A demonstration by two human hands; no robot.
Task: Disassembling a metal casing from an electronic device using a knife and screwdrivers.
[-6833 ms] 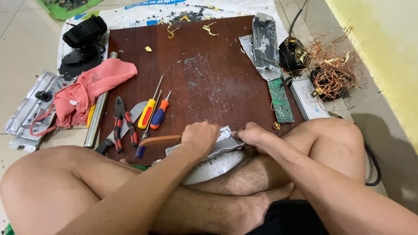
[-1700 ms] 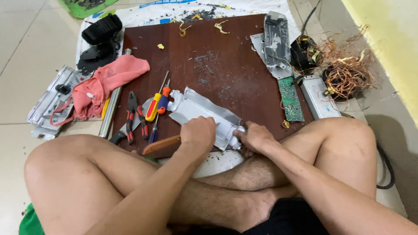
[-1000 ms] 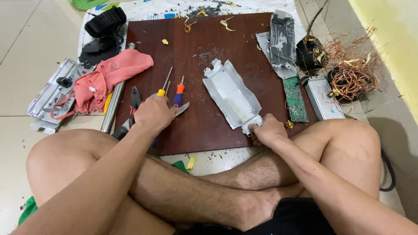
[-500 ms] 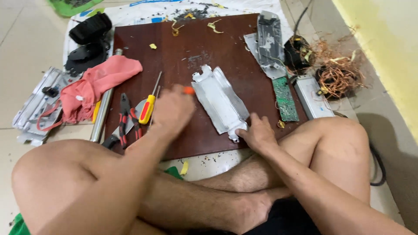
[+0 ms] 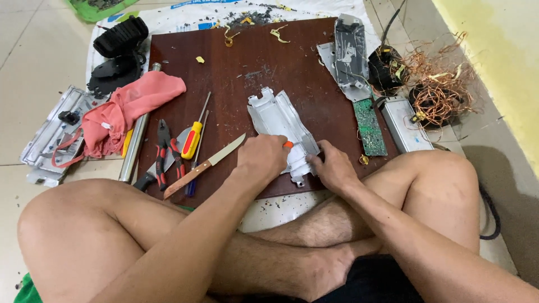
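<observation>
Nearest the camera, crossed bare legs frame the lower edge of a dark brown board (image 5: 236, 73) that serves as the work surface on the floor. At its near edge the left hand (image 5: 263, 160) is closed around a tool whose orange tip (image 5: 288, 144) peeks out at the hand's 3 o'clock, pressed against a white plastic casing (image 5: 278, 120). The right hand (image 5: 332, 167) sits just at 3 o'clock of that, its fingers (image 5: 315, 161) curled onto the casing's near end, pinning it down. The casing stretches away from both hands toward 11 o'clock, lying flat on the board.

At 9 o'clock of the left hand lie a wooden-handled knife (image 5: 205, 166), a yellow-handled screwdriver (image 5: 193, 136) and red pliers (image 5: 164, 148). Further toward 10 o'clock a pink cloth (image 5: 129, 109) is heaped over the board's edge. At 2 o'clock of the right hand rests a green circuit board (image 5: 371, 125), and beyond it a tangle of copper wire (image 5: 441, 92)
</observation>
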